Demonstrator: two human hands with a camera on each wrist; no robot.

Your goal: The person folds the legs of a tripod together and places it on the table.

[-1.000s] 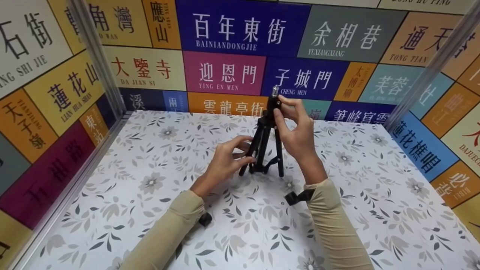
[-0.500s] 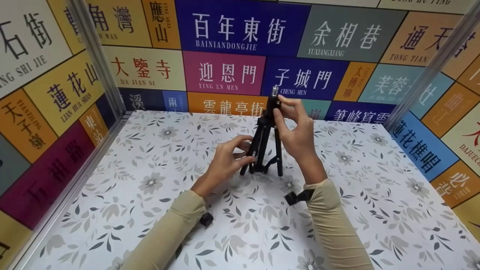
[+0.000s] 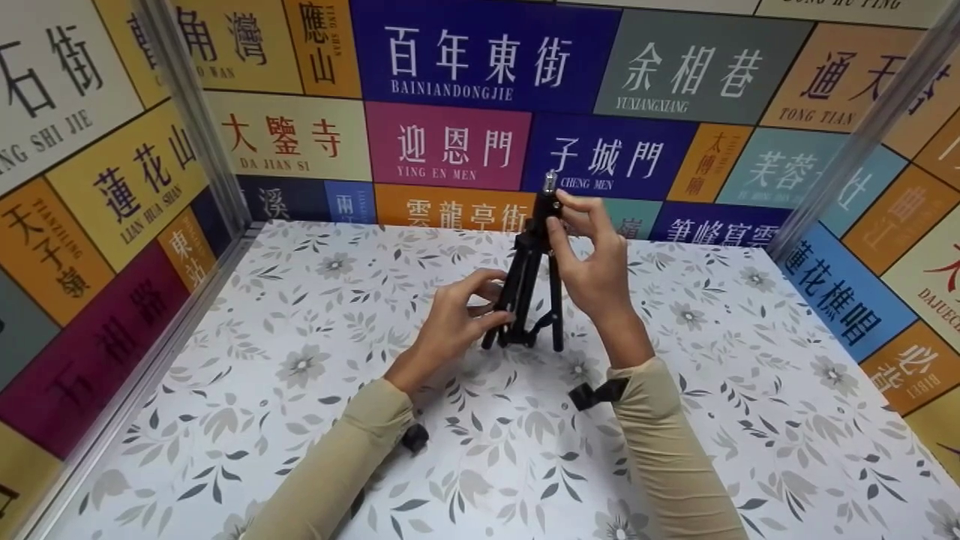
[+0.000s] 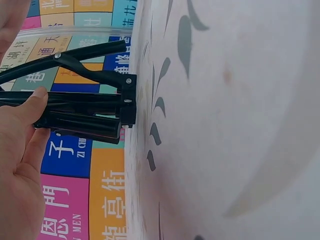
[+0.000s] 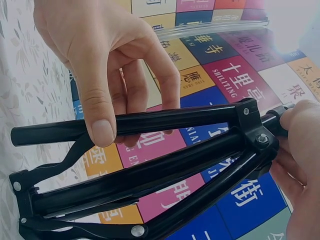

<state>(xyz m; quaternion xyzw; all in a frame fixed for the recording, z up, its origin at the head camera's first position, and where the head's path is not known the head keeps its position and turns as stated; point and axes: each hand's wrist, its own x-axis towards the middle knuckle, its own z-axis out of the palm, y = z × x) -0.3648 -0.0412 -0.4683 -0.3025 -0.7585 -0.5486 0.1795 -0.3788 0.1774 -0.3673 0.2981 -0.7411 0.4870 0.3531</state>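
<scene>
A small black tripod point(image 3: 531, 277) with a silver screw tip stands upright on the table, its legs only slightly spread. With thumb and fingers my left hand point(image 3: 459, 313) pinches one of its legs; in the right wrist view the left thumb lies across that leg point(image 5: 175, 119). Higher up, my right hand point(image 3: 596, 251) holds the tripod's neck just below the silver tip. The left wrist view shows the lower hub point(image 4: 128, 100) and a brace joined to another leg, close to the tabletop.
The table point(image 3: 300, 435) has a white cover printed with grey leaves and flowers. Panels point(image 3: 450, 146) of coloured signs stand behind and at both sides, with clear edging strips at the corners. A black wrist camera point(image 3: 585, 396) hangs at the right cuff.
The tripod's legs have drawn slightly closer together. My left hand has shifted a little to the right with the leg; my right hand stays at the neck.
</scene>
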